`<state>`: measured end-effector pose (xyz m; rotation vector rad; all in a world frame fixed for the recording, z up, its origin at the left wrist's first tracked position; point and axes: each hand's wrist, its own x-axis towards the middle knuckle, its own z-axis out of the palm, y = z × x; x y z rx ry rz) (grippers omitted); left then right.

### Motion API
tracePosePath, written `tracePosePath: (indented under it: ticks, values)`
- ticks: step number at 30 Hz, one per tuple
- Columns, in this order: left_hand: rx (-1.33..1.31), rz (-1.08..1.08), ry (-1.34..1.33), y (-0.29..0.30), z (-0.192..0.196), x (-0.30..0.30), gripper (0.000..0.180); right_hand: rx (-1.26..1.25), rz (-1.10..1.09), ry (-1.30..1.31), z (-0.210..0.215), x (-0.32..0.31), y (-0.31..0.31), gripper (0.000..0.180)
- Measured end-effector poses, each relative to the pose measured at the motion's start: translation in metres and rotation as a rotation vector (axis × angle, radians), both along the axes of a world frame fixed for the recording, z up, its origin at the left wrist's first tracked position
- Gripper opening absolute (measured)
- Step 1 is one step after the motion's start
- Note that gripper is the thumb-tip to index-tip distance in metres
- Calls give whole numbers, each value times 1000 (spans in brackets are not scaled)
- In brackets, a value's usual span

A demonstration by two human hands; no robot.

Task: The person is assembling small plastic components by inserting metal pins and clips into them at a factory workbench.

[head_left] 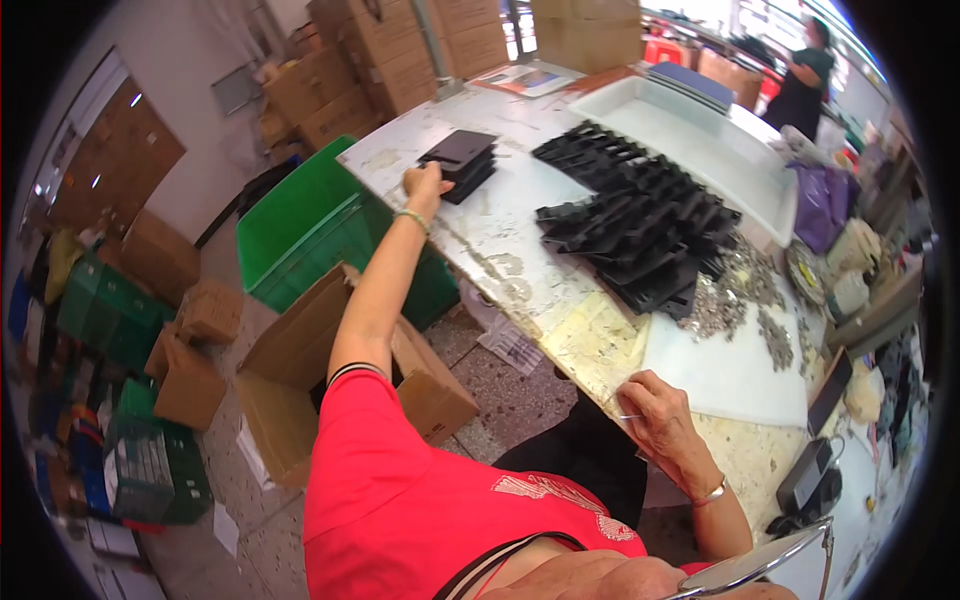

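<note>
My left hand reaches far out to the left end of the worn white table and touches a small stack of black flat plastic trays; its fingers rest on the stack's near edge. My right hand lies at the near table edge with fingers curled around a thin, small item that I cannot make out. A big heap of black trays fills the table's middle. Beside it lie piles of small silvery metal parts.
A white sheet lies by the right hand. A white shallow bin sits at the back. A green crate and open cardboard boxes stand on the floor at the left. A person stands far behind the table.
</note>
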<state>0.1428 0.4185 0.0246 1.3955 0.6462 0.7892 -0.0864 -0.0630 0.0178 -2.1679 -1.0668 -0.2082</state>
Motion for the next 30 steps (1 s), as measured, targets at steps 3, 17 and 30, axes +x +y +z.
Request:
tracePosePath:
  ticks: [3,17,30]
  values:
    - [-12,-60,53,21,-10,7,26,-26,-2,0,-6,5,-4,11]
    - [563,-371,-205,-103,-8,-40,18,11,19,31,-14,7,-10,12]
    - [1223,-488,-431,-262,-5,-108,10,35,57,8,-8,5,-8,11]
